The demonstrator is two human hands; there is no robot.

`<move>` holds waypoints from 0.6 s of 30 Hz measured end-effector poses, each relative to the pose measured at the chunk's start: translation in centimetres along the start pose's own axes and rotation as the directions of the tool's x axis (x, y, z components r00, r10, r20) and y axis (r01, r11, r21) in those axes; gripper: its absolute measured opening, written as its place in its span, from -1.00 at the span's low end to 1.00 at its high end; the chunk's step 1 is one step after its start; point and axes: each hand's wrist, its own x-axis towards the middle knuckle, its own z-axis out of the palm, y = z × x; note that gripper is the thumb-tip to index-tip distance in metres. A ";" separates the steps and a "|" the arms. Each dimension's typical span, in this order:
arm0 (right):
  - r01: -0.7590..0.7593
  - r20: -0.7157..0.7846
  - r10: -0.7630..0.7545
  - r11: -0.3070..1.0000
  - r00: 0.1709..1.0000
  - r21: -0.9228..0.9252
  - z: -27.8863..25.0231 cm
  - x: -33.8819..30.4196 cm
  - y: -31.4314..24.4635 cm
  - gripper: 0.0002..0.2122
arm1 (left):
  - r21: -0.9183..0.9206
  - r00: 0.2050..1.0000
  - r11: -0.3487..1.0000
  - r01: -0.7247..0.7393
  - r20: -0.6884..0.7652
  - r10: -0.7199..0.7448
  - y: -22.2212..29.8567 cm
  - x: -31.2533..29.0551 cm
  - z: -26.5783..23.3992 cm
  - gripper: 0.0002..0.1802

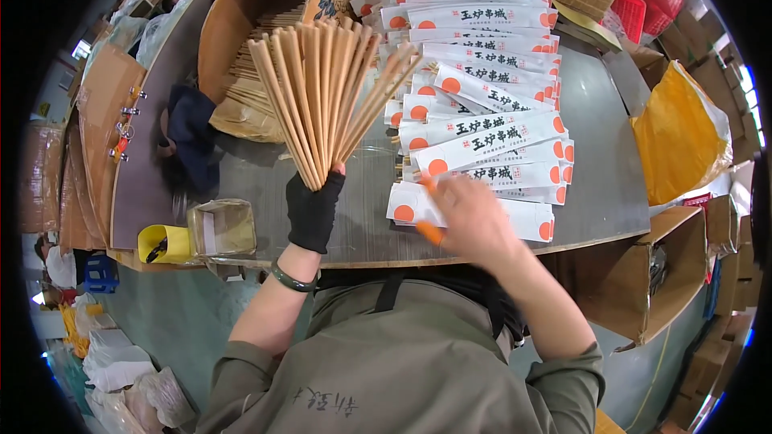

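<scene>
My left hand, in a black fingerless glove, is closed round the lower ends of a bundle of wooden chopsticks. Their upper ends fan out above it. Slightly blurred, my right hand is over the nearest printed paper sleeve. Orange covers sit on its thumb and a finger, which are apart with nothing visible between them. Beyond it lies a long overlapping row of white paper sleeves with orange dots and dark lettering. Wooden stick ends poke out at the left of some sleeves.
An opened carton full of wooden sticks lies on its side at the back left. Dark cloth, a small taped box and a yellow container line the left side. A yellow sack and an open carton stand right.
</scene>
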 end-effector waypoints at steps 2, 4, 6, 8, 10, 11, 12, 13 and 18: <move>0.103 0.167 -0.070 0.976 0.983 -0.194 2.2 -2.0 -0.9 -0.65 | 0.015 0.998 0.999 -0.042 -0.048 0.043 -1.1 -0.4 0.1 -0.74; 0.112 0.071 -0.104 0.986 0.992 -0.126 2.8 -3.1 -0.8 -0.70 | -0.057 0.999 0.998 0.037 -0.020 -0.038 -1.7 -1.2 -0.1 -0.73; 0.073 0.002 -0.073 0.994 0.997 -0.087 3.3 -3.6 -0.5 -0.74 | -0.066 0.997 0.995 0.078 -0.017 -0.079 -1.7 -1.6 -0.5 -0.73; 0.033 -0.074 -0.037 0.998 0.997 -0.052 3.7 -3.6 -0.2 -0.78 | -0.077 0.994 0.991 0.108 -0.010 -0.109 -1.8 -1.6 -1.0 -0.74; -0.054 -0.217 0.086 0.987 0.972 0.148 4.0 -3.6 -0.2 -0.84 | -0.057 0.997 0.995 0.078 -0.001 -0.079 -2.0 -1.8 -2.0 -0.76; -0.056 -0.218 0.088 0.987 0.972 0.149 3.9 -3.6 0.0 -0.84 | -0.056 0.997 0.995 0.078 0.001 -0.078 -2.0 -1.9 -2.4 -0.76; -0.160 -0.195 0.213 0.954 0.957 0.253 3.5 -3.5 0.2 -0.85 | -0.020 0.997 0.997 0.073 0.026 -0.072 -1.7 -1.9 -2.8 -0.75; -0.260 -0.160 0.331 0.899 0.930 0.352 3.1 -3.3 0.5 -0.84 | 0.015 0.996 0.998 0.066 0.052 -0.067 -1.5 -2.0 -3.3 -0.74; -0.553 0.116 0.662 0.502 0.741 0.665 0.0 -1.8 2.0 -0.85 | 0.153 0.987 0.987 -0.053 0.156 0.029 -1.1 -1.7 -5.7 -0.77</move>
